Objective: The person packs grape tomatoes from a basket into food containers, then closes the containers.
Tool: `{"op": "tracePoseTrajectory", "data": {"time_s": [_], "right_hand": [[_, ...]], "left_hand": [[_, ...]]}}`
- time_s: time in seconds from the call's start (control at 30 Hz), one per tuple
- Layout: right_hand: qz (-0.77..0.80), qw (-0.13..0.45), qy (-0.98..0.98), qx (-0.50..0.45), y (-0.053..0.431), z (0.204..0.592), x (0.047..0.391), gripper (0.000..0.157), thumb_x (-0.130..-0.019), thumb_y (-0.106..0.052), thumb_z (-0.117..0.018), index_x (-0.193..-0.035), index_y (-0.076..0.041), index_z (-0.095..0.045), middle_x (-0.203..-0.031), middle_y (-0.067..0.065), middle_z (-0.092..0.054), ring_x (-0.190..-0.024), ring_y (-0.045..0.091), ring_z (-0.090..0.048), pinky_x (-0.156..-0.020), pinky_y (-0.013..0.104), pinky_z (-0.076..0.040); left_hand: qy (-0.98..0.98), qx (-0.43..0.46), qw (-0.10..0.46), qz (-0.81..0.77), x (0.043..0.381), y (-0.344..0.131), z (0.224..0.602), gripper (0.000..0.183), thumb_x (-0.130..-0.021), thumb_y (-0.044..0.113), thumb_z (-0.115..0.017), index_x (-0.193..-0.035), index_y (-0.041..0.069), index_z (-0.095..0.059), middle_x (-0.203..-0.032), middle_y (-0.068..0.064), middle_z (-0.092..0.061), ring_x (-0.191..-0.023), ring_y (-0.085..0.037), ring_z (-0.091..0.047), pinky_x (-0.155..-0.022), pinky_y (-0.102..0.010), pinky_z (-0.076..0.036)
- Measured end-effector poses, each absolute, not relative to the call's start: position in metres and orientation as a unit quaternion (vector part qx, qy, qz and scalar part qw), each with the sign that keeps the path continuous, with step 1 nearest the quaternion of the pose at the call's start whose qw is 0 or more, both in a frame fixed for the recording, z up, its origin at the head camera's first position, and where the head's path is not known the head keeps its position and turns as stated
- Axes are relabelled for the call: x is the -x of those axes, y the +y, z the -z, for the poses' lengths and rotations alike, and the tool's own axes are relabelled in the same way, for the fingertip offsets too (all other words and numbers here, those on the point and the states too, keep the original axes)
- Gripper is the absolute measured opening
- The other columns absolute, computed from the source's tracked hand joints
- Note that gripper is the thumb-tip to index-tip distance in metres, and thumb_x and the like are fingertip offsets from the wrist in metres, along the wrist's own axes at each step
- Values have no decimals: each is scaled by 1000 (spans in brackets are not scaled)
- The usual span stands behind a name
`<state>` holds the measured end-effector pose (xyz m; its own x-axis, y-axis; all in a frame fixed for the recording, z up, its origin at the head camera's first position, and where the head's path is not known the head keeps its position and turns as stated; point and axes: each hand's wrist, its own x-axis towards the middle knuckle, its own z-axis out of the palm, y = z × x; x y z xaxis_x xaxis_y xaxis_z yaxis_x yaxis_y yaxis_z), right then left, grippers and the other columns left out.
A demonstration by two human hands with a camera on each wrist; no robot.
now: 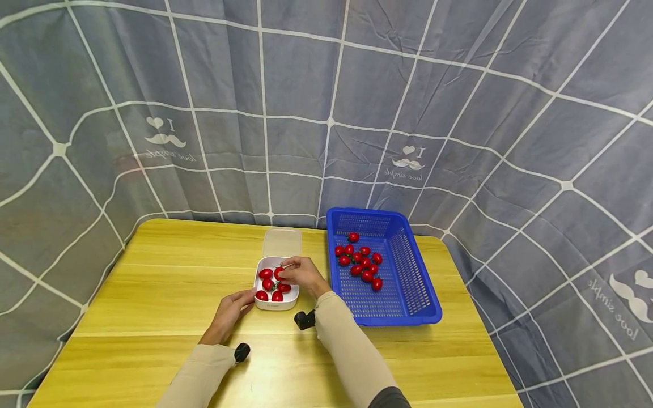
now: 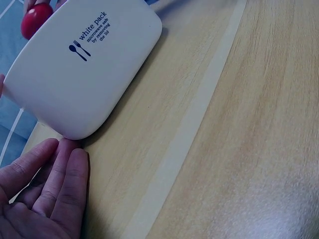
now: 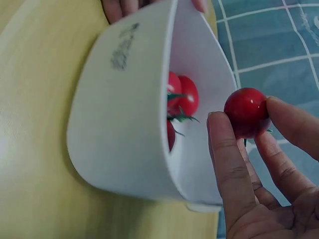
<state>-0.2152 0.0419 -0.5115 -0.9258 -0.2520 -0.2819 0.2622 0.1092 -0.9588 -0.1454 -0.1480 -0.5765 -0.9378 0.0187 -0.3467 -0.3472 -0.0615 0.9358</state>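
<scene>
A white food container (image 1: 275, 306) with rounded corners stands on the table, several red cherry tomatoes (image 1: 267, 284) lying inside. Over its right side, my right hand (image 1: 304, 276) pinches one cherry tomato (image 3: 246, 113) between thumb and fingertips, close above the rim. My left hand (image 1: 229, 313) is at the container's left side. In the left wrist view its fingers (image 2: 70, 186) are nearly straight, with the tips right at the container's lower corner. Printed on the front wall (image 2: 99, 64) are dark lettering and a fork-and-spoon mark.
A pale, translucent lid (image 1: 282, 242) lies just behind the container. To the right stands a blue plastic basket (image 1: 408, 320) with several more cherry tomatoes (image 1: 365, 262) in it. Behind the wooden table (image 1: 168, 272) hangs a grey curtain (image 1: 296, 147) with white lines.
</scene>
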Motion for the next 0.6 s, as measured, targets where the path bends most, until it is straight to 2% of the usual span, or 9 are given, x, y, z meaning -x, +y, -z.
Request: {"op": "tracePoseTrajectory", "data": {"time_s": [0.23,0.47,0.6], "right_hand": [[645,204,737,3,28,516,211,26,-82,9,-69,-107,13,-62,-79,10,-66,-76,30,-70,-80,45,-59],[640,209,739,-4,21,518,209,24,-84,5,-69,-105,13,-63,-87,19,-70,-69,21,-69,-73,37,-61],[639,206,741,-8,23,519,210,24,-86,3,-69,-107,13,-63,-90,19,-70,-79,30,-70,-75,37,-61]], "left_hand": [[670,119,126,-722,145,-149,577,59,-98,32,-57,-134,-14,-45,-140,-27,-44,-123,-26,-48,-106,-34,-43],[673,118,129,-718,145,-149,577,63,-98,36,-57,-135,-13,-44,-140,-26,-43,-124,-26,-47,-105,-32,-44],[674,116,129,-718,144,-150,576,63,-98,35,-56,-136,-14,-43,-141,-27,-42,-127,-29,-44,-106,-33,-43]]}}
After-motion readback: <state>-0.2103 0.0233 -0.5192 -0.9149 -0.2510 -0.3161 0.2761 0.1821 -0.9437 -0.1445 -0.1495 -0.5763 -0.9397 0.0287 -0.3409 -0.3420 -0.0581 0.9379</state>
